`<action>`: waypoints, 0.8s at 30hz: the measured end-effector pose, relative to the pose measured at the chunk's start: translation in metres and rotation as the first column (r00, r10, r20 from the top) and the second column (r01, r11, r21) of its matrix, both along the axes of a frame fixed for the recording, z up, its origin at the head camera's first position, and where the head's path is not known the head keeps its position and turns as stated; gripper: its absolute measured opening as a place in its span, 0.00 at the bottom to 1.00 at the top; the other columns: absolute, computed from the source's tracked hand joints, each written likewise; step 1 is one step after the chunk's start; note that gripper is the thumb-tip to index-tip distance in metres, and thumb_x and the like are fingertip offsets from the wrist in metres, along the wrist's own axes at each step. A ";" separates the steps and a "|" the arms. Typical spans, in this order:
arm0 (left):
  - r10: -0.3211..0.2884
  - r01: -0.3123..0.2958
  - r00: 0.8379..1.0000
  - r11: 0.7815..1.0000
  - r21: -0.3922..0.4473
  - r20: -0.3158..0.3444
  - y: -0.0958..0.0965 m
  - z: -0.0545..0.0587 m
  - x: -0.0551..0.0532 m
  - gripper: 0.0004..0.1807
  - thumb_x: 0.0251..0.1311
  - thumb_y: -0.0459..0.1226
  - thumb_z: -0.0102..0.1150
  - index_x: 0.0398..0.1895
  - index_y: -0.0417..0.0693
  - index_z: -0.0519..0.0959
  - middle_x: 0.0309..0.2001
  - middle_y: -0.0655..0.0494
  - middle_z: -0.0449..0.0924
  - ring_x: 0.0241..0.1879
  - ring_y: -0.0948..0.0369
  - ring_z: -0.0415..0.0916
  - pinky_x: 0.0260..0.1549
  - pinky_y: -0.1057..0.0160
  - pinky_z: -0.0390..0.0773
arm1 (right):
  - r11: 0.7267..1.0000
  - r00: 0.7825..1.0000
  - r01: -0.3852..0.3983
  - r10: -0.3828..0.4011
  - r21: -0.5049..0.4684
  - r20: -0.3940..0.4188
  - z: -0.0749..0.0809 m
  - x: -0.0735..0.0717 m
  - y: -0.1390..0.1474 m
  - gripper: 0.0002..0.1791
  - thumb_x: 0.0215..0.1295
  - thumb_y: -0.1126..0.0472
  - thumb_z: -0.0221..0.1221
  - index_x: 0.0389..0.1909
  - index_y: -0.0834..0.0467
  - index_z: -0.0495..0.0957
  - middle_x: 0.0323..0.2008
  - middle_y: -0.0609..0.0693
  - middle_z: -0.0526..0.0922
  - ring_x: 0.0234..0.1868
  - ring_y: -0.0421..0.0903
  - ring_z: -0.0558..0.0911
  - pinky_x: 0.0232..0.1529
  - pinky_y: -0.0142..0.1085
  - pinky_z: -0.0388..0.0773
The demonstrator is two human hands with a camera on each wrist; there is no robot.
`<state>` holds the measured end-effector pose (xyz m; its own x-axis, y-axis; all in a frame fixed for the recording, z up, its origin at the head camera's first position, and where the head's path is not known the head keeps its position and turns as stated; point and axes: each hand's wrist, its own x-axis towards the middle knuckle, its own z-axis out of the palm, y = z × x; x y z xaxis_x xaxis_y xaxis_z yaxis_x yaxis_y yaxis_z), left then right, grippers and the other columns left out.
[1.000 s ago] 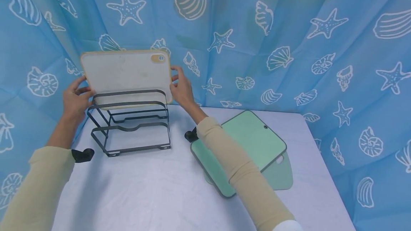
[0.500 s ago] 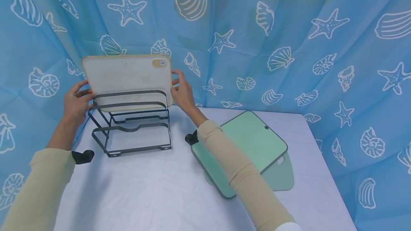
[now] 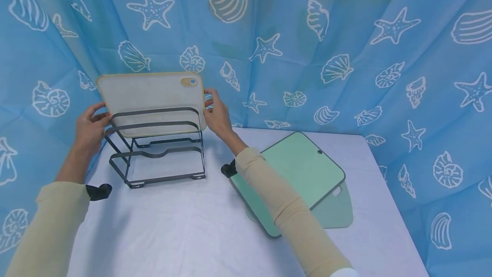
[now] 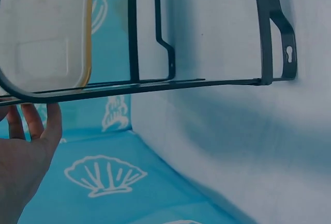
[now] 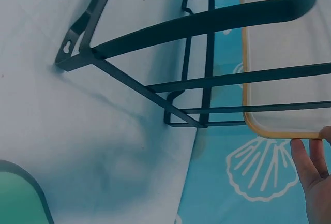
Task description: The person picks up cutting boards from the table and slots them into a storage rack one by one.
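A white cutting board [image 3: 150,93] with a yellow rim and a corner hole stands nearly upright at the back of a black metal rack [image 3: 155,155]. Its lower part shows behind the rack's upper bars, and its bottom edge is above the tabletop. My left hand [image 3: 90,127] holds the board's left edge, its fingertips partly hidden behind the board and rack. On the opposite edge, my right hand [image 3: 218,116] grips with thumb and fingers. In the right wrist view the yellow-rimmed board [image 5: 289,58] lies behind the rack bars, with fingers [image 5: 305,164] at its edge.
Right of the rack, a green cutting board [image 3: 303,170] with a dark rim overlaps a paler green board [image 3: 336,210] on the white table [image 3: 184,230]. My right forearm passes over them. A blue curtain [image 3: 269,20] with shell prints hangs behind the table.
The white board has sunk lower behind the rack's bars, and both hands have come down slightly with it. Rack and green boards have stayed in place.
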<state>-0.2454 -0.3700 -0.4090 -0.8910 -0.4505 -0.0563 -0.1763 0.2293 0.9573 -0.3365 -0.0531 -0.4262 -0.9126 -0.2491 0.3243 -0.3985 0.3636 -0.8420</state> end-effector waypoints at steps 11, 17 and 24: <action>-0.023 0.024 1.000 0.997 0.078 -0.017 -0.003 -0.010 0.001 0.23 0.74 0.36 0.52 0.69 0.63 0.71 0.46 0.61 0.69 0.43 0.67 0.72 0.65 0.41 0.66 | 1.000 1.000 -0.008 0.008 0.002 0.022 -0.013 0.002 0.001 0.27 0.71 0.70 0.54 0.69 0.51 0.64 0.42 0.52 0.78 0.37 0.45 0.82 0.39 0.34 0.81; -0.056 0.055 0.998 0.997 0.058 0.013 -0.005 -0.016 0.001 0.19 0.75 0.37 0.50 0.66 0.62 0.72 0.50 0.60 0.68 0.52 0.61 0.71 0.64 0.41 0.67 | 1.000 1.000 -0.013 0.013 0.018 0.018 -0.022 0.002 0.001 0.27 0.72 0.69 0.55 0.68 0.51 0.64 0.42 0.52 0.77 0.38 0.45 0.82 0.41 0.33 0.81; -0.046 0.045 0.997 0.999 0.020 0.065 -0.005 -0.025 0.000 0.25 0.76 0.37 0.47 0.74 0.54 0.64 0.61 0.46 0.66 0.58 0.55 0.71 0.63 0.44 0.69 | 0.999 0.999 -0.029 0.028 0.022 0.026 -0.034 0.001 0.001 0.25 0.72 0.69 0.54 0.67 0.51 0.65 0.41 0.53 0.77 0.39 0.46 0.82 0.43 0.32 0.80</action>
<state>-0.2459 -0.3753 -0.4335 -0.9045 -0.4081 -0.1235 -0.2290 0.2205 0.9481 -0.3358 -0.0521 -0.4603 -0.9129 -0.2820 0.2949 -0.3873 0.3711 -0.8440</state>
